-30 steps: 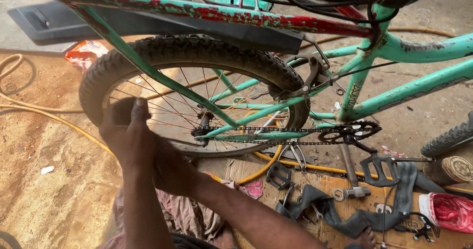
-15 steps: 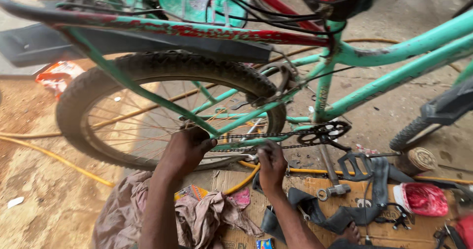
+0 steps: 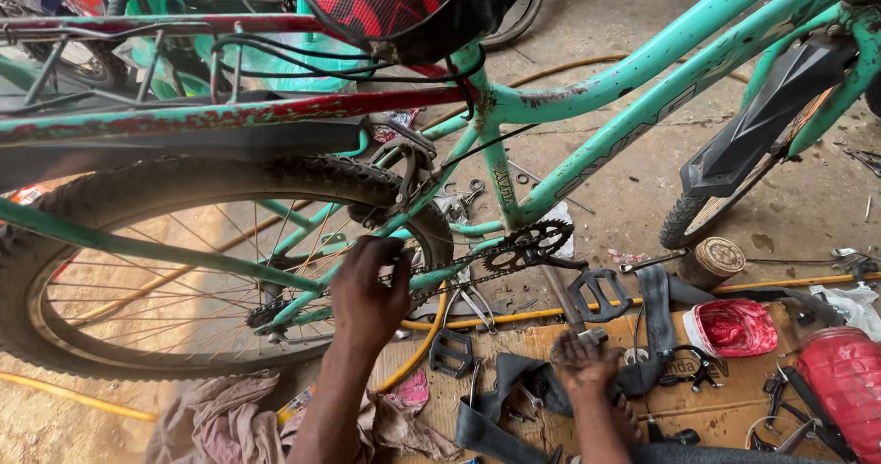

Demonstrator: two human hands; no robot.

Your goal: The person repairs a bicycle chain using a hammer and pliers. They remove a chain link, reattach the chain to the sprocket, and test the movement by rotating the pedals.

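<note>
Containers first: I see a red tub (image 3: pixel 734 327) on the cardboard (image 3: pixel 716 409), its contents too dark to tell, and a small round tin (image 3: pixel 716 260) on the concrete. My left hand (image 3: pixel 369 291) curls loosely around the bike's chain (image 3: pixel 440 285) by the rear wheel (image 3: pixel 184 271). My right hand (image 3: pixel 583 363) lies open over tools on the cardboard, gripping nothing I can tell. Frame (image 3: pixel 642 69) is chipped teal, rusty.

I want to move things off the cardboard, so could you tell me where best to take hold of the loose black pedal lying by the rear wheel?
Probably the black pedal is best gripped across its two long side bars, coming from above. It lies flat on the cardboard, its open frame facing up, just right of the left hand and clear of the right hand.
</note>
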